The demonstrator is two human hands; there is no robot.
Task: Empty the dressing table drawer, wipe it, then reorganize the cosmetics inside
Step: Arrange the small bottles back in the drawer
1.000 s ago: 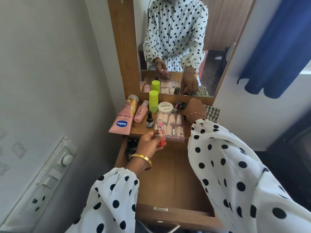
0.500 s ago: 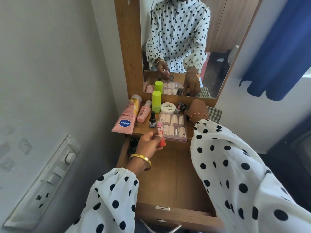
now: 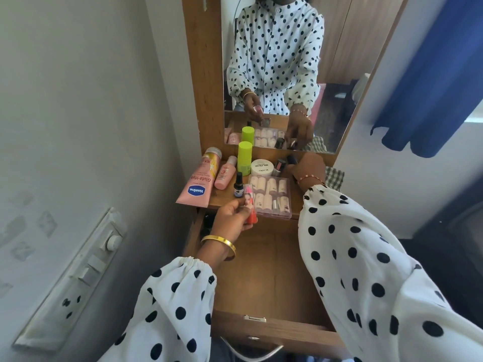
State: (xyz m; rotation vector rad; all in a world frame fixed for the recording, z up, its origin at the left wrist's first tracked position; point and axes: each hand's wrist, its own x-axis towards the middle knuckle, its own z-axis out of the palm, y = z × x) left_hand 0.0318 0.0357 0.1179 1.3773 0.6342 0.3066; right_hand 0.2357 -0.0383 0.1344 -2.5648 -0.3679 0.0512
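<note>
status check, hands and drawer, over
Left hand holds a pink tube over the open drawer. Right hand reaches among small bottles on the shelf, grip unclear. Nothing blocks the drawer.

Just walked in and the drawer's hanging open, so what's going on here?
A person is sorting cosmetics at a wooden dressing table. The left hand holds a small pink-and-orange tube over the open wooden drawer. The right hand reaches among small dark bottles by the mirror. A pink Vaseline tube, a lime-green bottle and a clear nail case sit on the shelf.
</note>
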